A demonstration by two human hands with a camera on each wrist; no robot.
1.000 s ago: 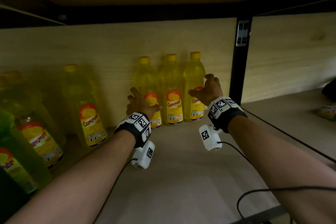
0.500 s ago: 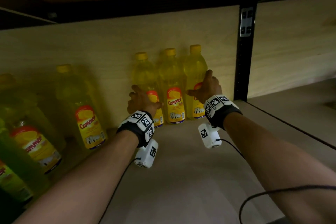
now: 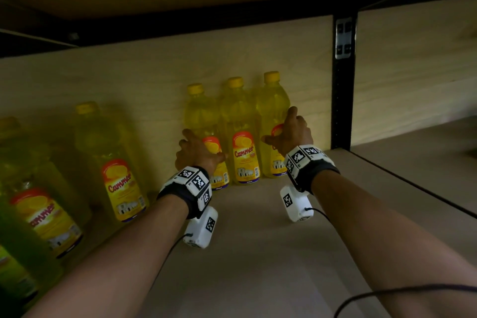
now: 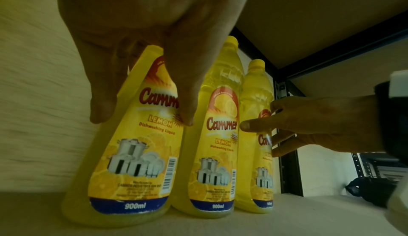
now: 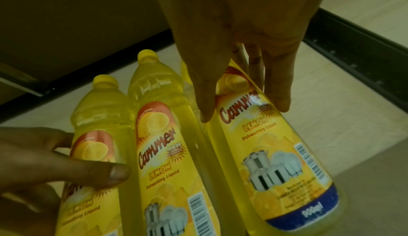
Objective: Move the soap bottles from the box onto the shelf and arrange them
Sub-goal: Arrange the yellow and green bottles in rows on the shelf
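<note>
Three yellow lemon soap bottles stand upright in a tight row against the shelf's back wall. My left hand (image 3: 198,152) grips the left bottle (image 3: 198,111), thumb on its label and fingers round its left side, as the left wrist view shows (image 4: 143,115). My right hand (image 3: 291,134) grips the right bottle (image 3: 272,108); in the right wrist view (image 5: 244,110) thumb and fingers straddle that bottle (image 5: 276,152). The middle bottle (image 3: 238,121) stands untouched between them. No box is in view.
More yellow bottles (image 3: 121,178) stand to the left, with a green one (image 3: 15,253) at the far left edge. A black upright post (image 3: 342,100) bounds the bay on the right. The wooden shelf board (image 3: 258,253) lies bare in front of the row. The shelf above hangs low.
Both hands have stayed on the two outer bottles. The head view has shifted a little; the row of three bottles stands as before.
</note>
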